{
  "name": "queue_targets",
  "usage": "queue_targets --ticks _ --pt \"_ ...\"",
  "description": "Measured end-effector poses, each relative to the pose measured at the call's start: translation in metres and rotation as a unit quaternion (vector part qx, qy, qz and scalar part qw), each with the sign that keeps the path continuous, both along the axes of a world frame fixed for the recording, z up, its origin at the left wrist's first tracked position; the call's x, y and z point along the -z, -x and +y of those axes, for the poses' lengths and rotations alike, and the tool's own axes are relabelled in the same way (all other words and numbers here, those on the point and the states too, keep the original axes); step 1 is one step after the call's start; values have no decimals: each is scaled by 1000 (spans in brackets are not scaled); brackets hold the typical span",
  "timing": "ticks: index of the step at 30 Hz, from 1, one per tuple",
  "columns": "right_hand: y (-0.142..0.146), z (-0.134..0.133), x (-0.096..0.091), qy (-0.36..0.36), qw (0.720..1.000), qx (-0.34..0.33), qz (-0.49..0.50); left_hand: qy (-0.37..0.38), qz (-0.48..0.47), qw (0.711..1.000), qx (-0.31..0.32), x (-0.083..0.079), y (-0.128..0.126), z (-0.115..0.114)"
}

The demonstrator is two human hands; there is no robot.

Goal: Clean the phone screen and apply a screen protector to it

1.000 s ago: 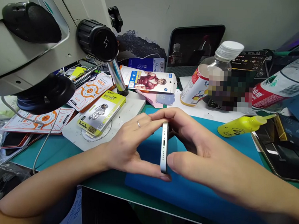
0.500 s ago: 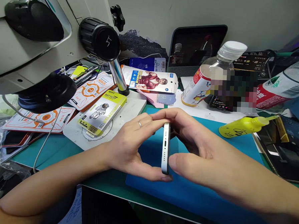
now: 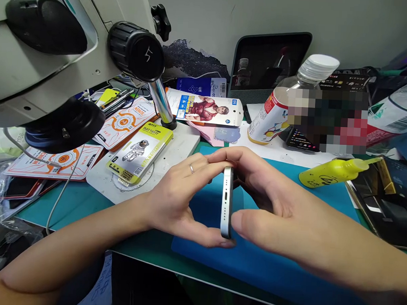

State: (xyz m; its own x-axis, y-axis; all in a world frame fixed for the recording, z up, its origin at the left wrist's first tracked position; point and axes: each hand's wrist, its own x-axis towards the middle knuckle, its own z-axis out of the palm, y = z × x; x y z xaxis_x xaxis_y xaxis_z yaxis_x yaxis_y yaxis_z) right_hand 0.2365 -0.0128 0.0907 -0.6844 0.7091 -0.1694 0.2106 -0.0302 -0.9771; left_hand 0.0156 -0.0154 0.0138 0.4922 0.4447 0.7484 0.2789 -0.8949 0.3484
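A silver smartphone (image 3: 227, 201) stands on its long edge over a blue mat (image 3: 269, 260), its bottom end with the charging port facing me. My left hand (image 3: 177, 199) presses it from the left, thumb under the lower edge and fingers over the top; a ring is on one finger. From the right my right hand (image 3: 272, 210) clamps the same phone, thumb at the bottom edge and fingers curled over the top. Both hands are closed on it.
A microscope (image 3: 59, 49) hangs over the left of the bench, above battery packs (image 3: 140, 151) and orange cards (image 3: 53, 160). At the back stand a bottle (image 3: 281, 106) and a dark tablet (image 3: 266, 64). A yellow squeeze bottle (image 3: 335, 171) and other phones (image 3: 385, 203) lie right.
The phone and both hands have drifted slightly to the right; the grip is the same.
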Motion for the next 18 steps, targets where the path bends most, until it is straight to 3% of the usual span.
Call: queue_targets --ticks 18 --pt "-7 4 2 -38 999 8 -33 24 -20 999 4 6 0 1"
